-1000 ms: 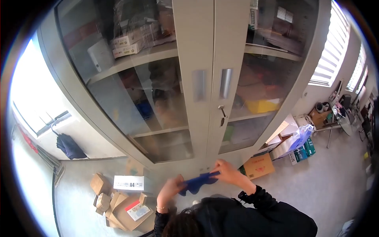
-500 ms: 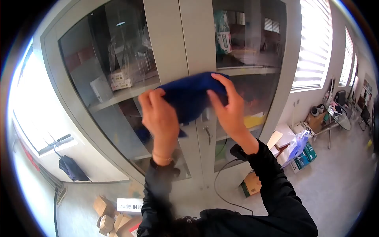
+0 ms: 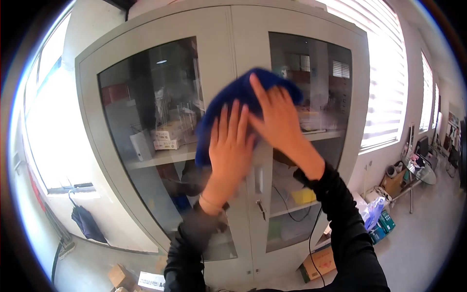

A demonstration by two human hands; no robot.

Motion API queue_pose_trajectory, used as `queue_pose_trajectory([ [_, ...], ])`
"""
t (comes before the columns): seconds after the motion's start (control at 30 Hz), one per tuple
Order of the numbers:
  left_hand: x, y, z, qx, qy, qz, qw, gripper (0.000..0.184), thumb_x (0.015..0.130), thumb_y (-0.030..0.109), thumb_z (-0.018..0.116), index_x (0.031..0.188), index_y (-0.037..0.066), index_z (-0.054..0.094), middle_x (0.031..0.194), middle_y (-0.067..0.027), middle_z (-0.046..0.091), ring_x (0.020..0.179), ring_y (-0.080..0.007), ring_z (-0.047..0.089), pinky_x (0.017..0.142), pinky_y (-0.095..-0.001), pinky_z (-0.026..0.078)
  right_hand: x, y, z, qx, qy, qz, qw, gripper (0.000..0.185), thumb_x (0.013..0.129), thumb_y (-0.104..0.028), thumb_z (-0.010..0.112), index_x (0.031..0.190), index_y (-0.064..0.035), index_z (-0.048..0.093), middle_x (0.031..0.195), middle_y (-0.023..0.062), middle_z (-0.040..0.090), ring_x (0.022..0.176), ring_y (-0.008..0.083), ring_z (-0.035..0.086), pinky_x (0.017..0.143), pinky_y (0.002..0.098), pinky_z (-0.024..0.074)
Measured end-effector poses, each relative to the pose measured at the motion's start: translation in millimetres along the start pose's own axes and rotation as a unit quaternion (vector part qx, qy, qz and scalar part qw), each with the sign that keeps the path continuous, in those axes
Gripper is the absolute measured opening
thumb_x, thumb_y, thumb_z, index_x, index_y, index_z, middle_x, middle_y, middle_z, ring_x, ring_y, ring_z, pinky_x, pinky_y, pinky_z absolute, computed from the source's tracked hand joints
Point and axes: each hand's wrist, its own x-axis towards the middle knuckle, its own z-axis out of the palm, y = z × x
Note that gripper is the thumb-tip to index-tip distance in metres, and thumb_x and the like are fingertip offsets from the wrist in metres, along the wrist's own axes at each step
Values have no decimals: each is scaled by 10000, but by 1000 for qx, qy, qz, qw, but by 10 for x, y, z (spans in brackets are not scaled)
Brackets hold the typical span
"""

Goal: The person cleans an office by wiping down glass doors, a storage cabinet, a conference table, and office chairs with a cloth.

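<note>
A dark blue cloth [image 3: 221, 100] is spread against the front of a grey metal cabinet [image 3: 214, 29], across the seam between its two glass-paned doors. My left hand [image 3: 230, 153] lies on the cloth with its fingers stretched upward. Higher and to the right, my right hand [image 3: 283, 119] presses on it too, index finger extended and the other fingers slightly bent. The thumb of my right hand is close to the fingertips of my left. Below the hands are a door handle [image 3: 259, 180] and a key [image 3: 261, 210] in the lock.
Behind the glass, small white boxes [image 3: 166, 138] stand on a shelf. A dark umbrella [image 3: 87, 224] hangs at the left wall. Cardboard boxes [image 3: 121, 276] lie on the floor at lower left, and another carton [image 3: 318, 263] is at lower right. A black cable [image 3: 311, 238] hangs beside my right arm.
The cloth, bunched between both hands before, is now spread flatter on the doors. Both hands have moved up the cabinet and closer together, fingers straighter. The view has tilted upward.
</note>
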Motion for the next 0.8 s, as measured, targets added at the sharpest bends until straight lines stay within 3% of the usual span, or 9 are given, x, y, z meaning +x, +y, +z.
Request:
queue_pose_trajectory([
  [0.2,1076,-500,-169,77,134,52,987,637,905,261,570,1454,14,362,1501,-131,391,1375,-321,370,1137,-450,277,1195,332,179,-51,90,-73,992,768,844,-336,655,1477,-63,317,1047,190,607,1049,335,561,957,419,407],
  [0.3,1292,-866,-323,130,182,47,974,595,923,251,543,1441,10,378,1486,-133,413,1360,-315,393,1129,-448,288,1693,176,332,-49,67,-82,993,736,871,-373,612,1494,-113,320,1157,176,611,1147,312,549,1035,425,365],
  [0.37,1286,-1097,-399,155,205,26,966,568,928,220,514,1436,6,380,1487,-142,415,1360,-312,401,1130,-453,285,1945,-115,379,-52,-7,-85,995,674,903,-285,539,1461,18,313,1382,253,483,1303,368,448,1089,478,329],
  [0.5,1084,-1646,-615,224,216,-44,949,573,931,208,469,1450,-5,354,1502,-148,398,1392,-312,367,1141,-457,266,2349,-674,824,-31,45,-154,987,703,905,-297,540,1473,27,279,1295,250,546,1233,373,497,1093,469,327],
  [0.6,843,-2083,-864,277,199,-81,936,584,926,202,447,1454,-20,336,1504,-173,387,1403,-318,352,1145,-496,247,2641,-1261,1275,11,37,-184,982,729,907,-318,552,1496,-9,255,1296,243,545,1242,363,493,1101,459,319],
  [0.67,655,-2368,-1044,322,179,-119,922,585,928,206,444,1443,-47,331,1498,-201,382,1409,-320,344,1144,-503,246,2808,-1722,1679,11,78,-170,982,703,907,-435,542,1517,-180,301,1347,155,548,1290,270,475,1135,435,255],
  [0.77,316,-2761,-1249,318,173,-134,923,570,948,203,426,1441,-60,317,1496,-222,373,1407,-338,341,1147,-490,243,2790,-2306,1772,53,65,-179,980,722,900,-412,557,1524,-178,279,1342,165,538,1267,285,484,1114,453,284],
  [0.8,200,-2817,-1284,274,173,-159,933,582,945,198,437,1443,-70,301,1503,-233,352,1412,-349,325,1150,-479,240,2783,-2496,1836,10,33,-167,985,693,904,-458,515,1518,-218,303,1443,144,477,1359,247,416,1162,461,199],
])
